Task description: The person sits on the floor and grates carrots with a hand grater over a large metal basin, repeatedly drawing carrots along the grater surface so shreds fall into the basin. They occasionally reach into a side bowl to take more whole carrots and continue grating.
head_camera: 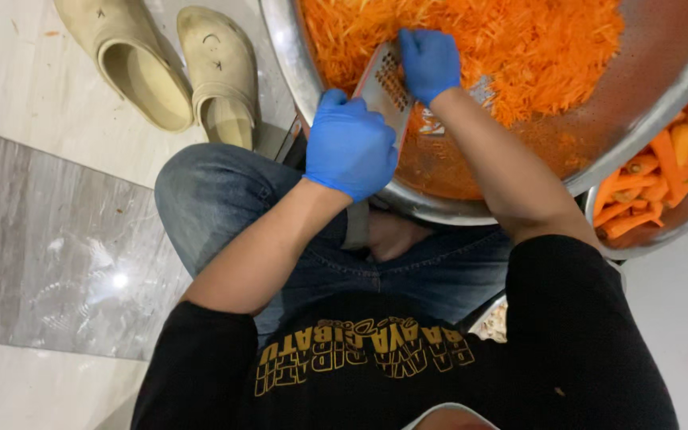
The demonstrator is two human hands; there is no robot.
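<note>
The metal grater leans inside the big steel basin, over grated carrot. The left hand clasps its lower edge; the right hand presses on its face (anything beneath is hidden). A smaller bowl of whole carrots touches the basin's rim; bare floor lies left.

Big steel bowl cut off by top and right edges. Second bowl of peeled carrots cut off at right. Right hand hides whatever it presses on grater; left hand covers grater's lower end. Left clog cropped at top.
</note>
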